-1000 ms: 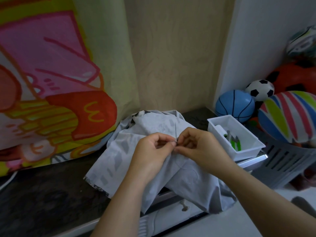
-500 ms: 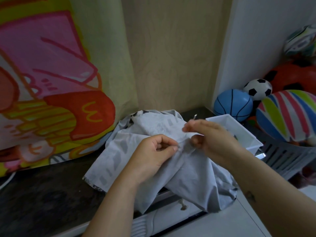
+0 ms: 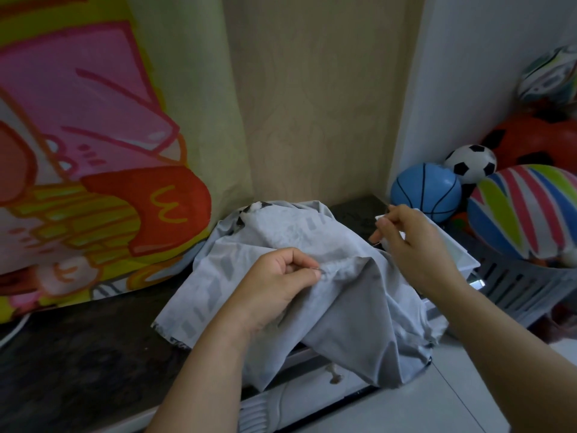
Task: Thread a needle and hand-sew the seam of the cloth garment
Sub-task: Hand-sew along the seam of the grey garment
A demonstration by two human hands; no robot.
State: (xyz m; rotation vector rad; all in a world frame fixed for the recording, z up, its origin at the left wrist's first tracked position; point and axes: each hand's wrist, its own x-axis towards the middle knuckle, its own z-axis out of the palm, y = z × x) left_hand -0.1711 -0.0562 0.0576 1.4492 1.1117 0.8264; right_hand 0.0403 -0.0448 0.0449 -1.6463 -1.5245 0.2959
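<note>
Pinches with the left hand (image 3: 281,284) a raised fold of the grey garment (image 3: 352,310), thumb and curled forefinger closed on the cloth right at the seam ridge. Holds the right hand (image 3: 413,245) up and off to the right, apart from that fold, thumb and forefinger nipped together on a needle (image 3: 389,208), only a dark sliver of it showing above the fingertips, the other fingers loosely curled. Just beneath that hand, a short stretch of thin dark thread (image 3: 378,244). Garment heaped on a dark countertop (image 3: 78,364), one flap hanging over the front edge across a white drawer (image 3: 312,390) with a small knob (image 3: 335,375). Directly behind the right hand and partly hidden by it, a white tray (image 3: 452,250). Further right, a grey slatted basket (image 3: 512,285) holding a striped ball (image 3: 530,210), with a blue ball (image 3: 426,193), a black-and-white football (image 3: 471,162) and an orange ball (image 3: 537,135) close by. At left, a cartoon cloth (image 3: 93,120) against the wall, bearing a yellow double-arch mark (image 3: 168,203) on a red carton drawn with yellow sticks
</note>
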